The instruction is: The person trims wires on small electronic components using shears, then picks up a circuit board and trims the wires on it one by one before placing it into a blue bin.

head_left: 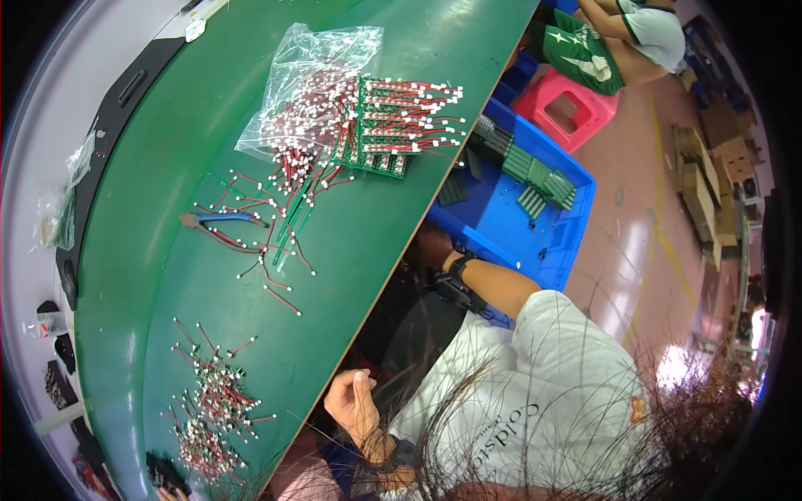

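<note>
My left hand (355, 404) is at the table's front edge, its fingers curled together; whatever may be in them is too small to make out. My right hand (432, 245), wearing a black wristband, hangs in shadow beside the blue bin (582, 219), its fingers hidden. On the green table (334, 284) lie blue-handled pliers (224, 218), among loose red-and-black wire leads with white connectors. Green circuit boards (383, 159) with rows of these leads lie next to a clear plastic bag (288, 71) of leads. Nearer is a heap of leads (213, 409).
Inside the blue bin are several green boards (535, 175). A pink stool (568, 108) stands behind it, near another person (639, 33). Cardboard (702, 188) is stacked far right. A black rail (125, 92) runs along the left table side. Another hand (171, 495) shows at the bottom edge.
</note>
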A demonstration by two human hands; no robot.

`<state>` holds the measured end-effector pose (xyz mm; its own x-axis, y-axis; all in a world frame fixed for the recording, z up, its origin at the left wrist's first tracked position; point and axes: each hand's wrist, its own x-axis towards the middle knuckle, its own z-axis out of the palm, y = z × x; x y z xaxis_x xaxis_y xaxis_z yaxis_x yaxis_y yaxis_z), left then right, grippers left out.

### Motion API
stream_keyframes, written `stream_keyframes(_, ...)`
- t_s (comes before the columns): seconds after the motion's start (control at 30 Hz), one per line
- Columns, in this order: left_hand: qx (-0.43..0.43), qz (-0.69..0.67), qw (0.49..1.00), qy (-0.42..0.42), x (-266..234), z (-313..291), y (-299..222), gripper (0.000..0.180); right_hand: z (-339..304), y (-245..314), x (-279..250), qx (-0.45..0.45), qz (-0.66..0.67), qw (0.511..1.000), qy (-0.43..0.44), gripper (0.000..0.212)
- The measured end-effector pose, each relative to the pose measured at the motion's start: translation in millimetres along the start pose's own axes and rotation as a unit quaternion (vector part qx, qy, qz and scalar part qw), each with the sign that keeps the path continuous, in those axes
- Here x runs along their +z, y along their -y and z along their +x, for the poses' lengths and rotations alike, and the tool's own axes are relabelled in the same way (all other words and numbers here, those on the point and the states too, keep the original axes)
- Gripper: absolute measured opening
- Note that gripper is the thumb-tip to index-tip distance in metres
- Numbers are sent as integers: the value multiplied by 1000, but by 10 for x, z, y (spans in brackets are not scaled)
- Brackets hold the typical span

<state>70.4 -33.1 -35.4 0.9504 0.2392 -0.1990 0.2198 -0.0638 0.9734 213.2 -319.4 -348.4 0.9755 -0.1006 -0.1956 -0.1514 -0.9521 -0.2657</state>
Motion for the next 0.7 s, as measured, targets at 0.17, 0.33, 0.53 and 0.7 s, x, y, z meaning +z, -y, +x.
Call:
stream_keyframes(0.17,5,-12,999,31,57,22,41,16,-166,-2,-176,-13,23,999,-33,91)
stream_keyframes(0.33,4,-17,1000,23,46,8,3,16,-139,139,-160,0,40,997,71,84)
stream_keyframes(0.53,-2,-7,1000,3,31,-7,7,16,-52,33,56,-21,0,997,-74,72)
stream_keyframes(0.7,0,-14,1000,5,25,-13,2,15,-116,-16,-52,-5,59,998,-22,81)
